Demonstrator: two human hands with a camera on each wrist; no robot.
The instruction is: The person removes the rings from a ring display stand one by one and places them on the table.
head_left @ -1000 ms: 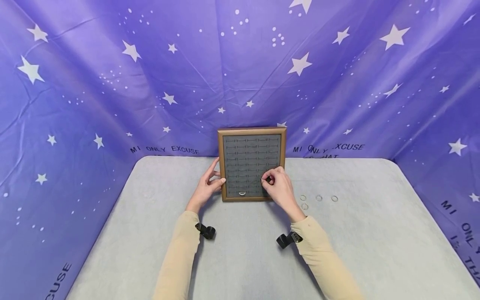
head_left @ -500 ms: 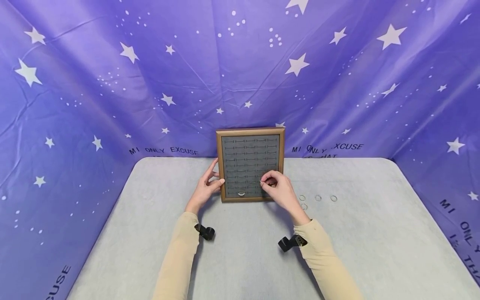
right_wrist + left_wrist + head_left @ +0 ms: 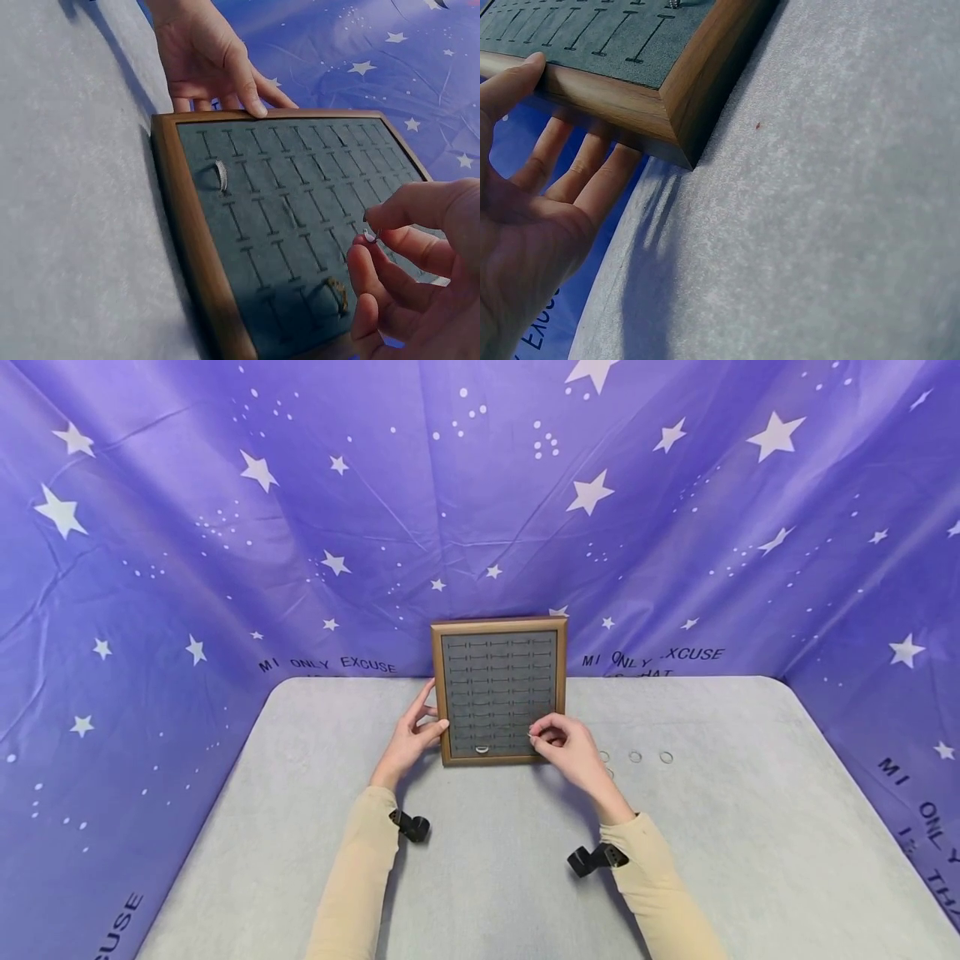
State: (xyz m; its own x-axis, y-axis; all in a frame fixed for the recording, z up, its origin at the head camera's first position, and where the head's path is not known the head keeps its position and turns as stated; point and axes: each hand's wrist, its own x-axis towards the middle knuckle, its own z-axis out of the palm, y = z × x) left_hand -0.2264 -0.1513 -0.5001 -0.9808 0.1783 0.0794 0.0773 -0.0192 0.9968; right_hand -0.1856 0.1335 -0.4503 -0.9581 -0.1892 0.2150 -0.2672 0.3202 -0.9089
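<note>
The tray (image 3: 498, 685) stands tilted up near the far edge of the table (image 3: 480, 877), its upper part overlapping the purple cloth (image 3: 330, 510) in the head view. The table runs wide to the left and right of the tray, and a broad stretch lies between its lower edge and the near side. On the right, four loose rings (image 3: 666, 762) lie just beside the right hand (image 3: 566, 747), so the surface there is partly taken. The left hand (image 3: 407, 739) grips the tray's left side, thumb on the front rim, the other fingers behind.

The tray has a smooth brown frame, wood-like in grain, with mitred corners, around a dark grey-green pad cut with rows of I-shaped slits. A silver ring (image 3: 221, 176) sits upright in the bottom row, left of the middle; a gold ring (image 3: 337, 295) stands near the right side. The right hand pinches a small shiny ring (image 3: 370, 236) between thumb and fingertips, in front of the pad's lower right part.

Compared with half a second ago, the right hand sits slightly lower and farther right, partly covering the nearest two loose rings. The left hand keeps the same hold, and the silver ring stays in place.
</note>
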